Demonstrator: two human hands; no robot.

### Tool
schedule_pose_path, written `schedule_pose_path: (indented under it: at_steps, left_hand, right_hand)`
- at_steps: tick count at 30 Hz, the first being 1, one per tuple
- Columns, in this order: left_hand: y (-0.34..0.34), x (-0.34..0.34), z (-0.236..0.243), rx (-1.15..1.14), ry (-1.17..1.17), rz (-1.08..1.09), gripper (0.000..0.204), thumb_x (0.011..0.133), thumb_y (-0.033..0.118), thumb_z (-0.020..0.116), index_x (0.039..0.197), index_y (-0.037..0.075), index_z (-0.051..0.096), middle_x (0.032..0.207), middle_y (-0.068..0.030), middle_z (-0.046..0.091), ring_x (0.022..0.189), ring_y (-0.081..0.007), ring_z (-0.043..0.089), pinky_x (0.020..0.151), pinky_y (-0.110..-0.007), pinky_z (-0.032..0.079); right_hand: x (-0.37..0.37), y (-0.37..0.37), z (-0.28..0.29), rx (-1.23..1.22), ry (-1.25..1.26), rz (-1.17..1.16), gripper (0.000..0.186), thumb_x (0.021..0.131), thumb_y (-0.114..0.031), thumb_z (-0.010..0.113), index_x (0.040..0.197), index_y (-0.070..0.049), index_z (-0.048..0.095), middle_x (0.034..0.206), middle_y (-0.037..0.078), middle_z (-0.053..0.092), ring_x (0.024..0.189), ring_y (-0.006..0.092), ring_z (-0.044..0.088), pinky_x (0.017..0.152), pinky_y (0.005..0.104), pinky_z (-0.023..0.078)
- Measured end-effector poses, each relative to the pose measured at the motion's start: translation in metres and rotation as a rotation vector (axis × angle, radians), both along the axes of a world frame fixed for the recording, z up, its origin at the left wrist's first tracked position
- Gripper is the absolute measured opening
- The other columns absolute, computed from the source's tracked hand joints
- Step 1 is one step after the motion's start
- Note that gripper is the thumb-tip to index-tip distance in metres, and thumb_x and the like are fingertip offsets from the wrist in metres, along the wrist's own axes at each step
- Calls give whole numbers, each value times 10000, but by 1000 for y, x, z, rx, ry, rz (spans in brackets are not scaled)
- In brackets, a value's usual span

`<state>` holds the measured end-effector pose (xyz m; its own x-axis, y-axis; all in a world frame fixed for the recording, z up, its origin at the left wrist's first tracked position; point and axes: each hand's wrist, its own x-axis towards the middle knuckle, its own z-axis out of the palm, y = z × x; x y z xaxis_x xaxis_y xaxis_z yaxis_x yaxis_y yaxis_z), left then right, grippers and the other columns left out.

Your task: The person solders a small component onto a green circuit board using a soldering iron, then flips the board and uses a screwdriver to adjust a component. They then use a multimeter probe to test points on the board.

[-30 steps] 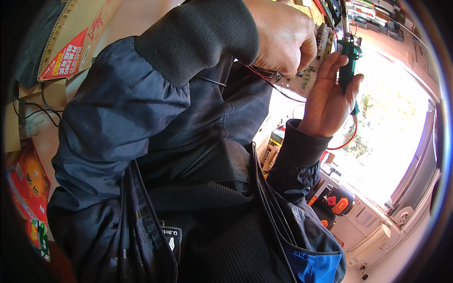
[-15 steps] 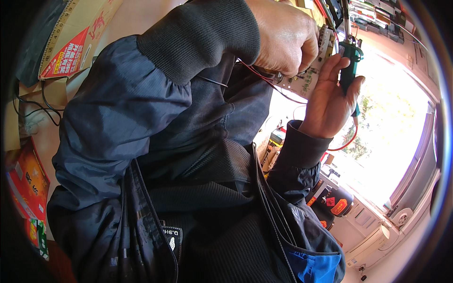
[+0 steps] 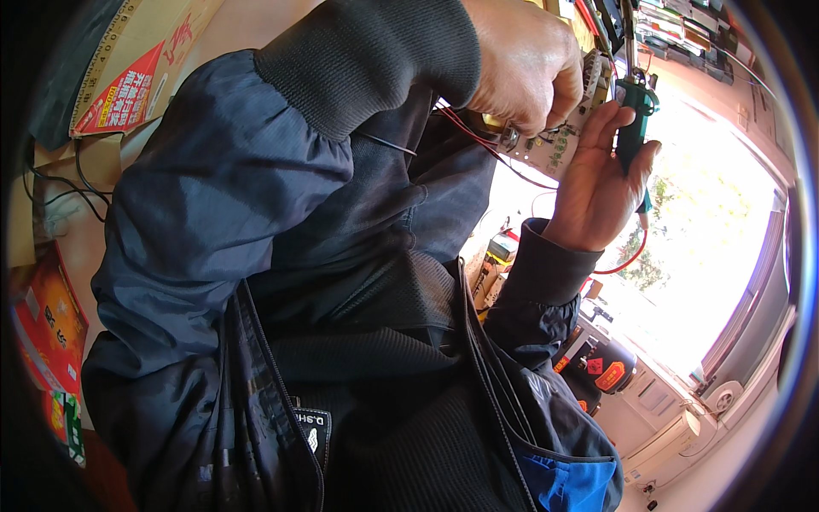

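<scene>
My left hand (image 3: pixel 527 68) reaches over a pale circuit board (image 3: pixel 546 152) at the top, its fingers curled and pressed together just above the board. What they pinch, if anything, is hidden under the fingers. Close to its wrist run thin red and dark wires (image 3: pixel 479 141). My right hand (image 3: pixel 597 183) grips the green handle of what looks like a soldering iron (image 3: pixel 632 128), thumb on one side and fingers on the other. The iron's metal shaft points up, and a red cord leaves its lower end. Small components stand on the board beside this hand.
Cardboard boxes (image 3: pixel 128 85) and black cables (image 3: pixel 72 188) lie at the left, with a red box (image 3: pixel 55 320) below them. A bright window (image 3: pixel 682 247) fills the right side. Near it are a black round container (image 3: pixel 610 367) and a small fan (image 3: pixel 725 398).
My left hand has shifted slightly right, and a bit more of the board's near edge shows under its fingertips. The right hand and the iron are almost unchanged.
</scene>
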<state>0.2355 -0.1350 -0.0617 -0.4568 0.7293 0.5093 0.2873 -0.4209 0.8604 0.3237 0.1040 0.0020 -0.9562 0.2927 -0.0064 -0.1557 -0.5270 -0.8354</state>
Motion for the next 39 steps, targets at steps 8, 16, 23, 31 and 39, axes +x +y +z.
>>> schedule_pose_path:
  at_steps: [8,16,23,31,39]
  left_hand:
    - [15,8,-10,-81,143,214,135,761,68,667,852,-10,730,1238,-197,643,971,-298,680,888,-370,529]
    - [24,10,-11,-189,-3,188,103,774,78,694,835,-1,720,1409,-218,593,977,-305,690,895,-365,543]
    - [23,13,-14,-131,36,256,86,782,61,700,841,0,714,1395,-204,601,1082,-321,660,939,-377,538]
    - [22,16,-14,-140,52,327,99,790,64,706,860,-6,707,1393,-187,598,1171,-319,619,967,-387,530]
    - [29,21,-25,-78,52,463,113,807,75,703,893,2,710,1304,-150,660,1161,-321,620,988,-382,511]
  right_hand:
    - [0,1,0,-38,-1,-5,363,1050,-258,602,1213,62,550,1180,234,653,1111,297,659,1108,468,509]
    - [1,-1,2,-72,-23,7,363,1054,-264,595,1224,56,562,1157,223,658,1127,294,650,1116,453,499]
    - [3,0,-1,-38,1,-6,345,1058,-265,585,1231,34,572,1189,219,664,1112,287,662,1110,454,502]
    - [8,1,0,7,6,-46,338,1068,-295,565,1214,8,593,1163,195,684,1098,272,671,1101,440,505]
    - [18,-7,-7,43,-24,-104,357,1064,-351,567,1210,-28,612,1128,157,698,1120,261,661,1098,418,501]
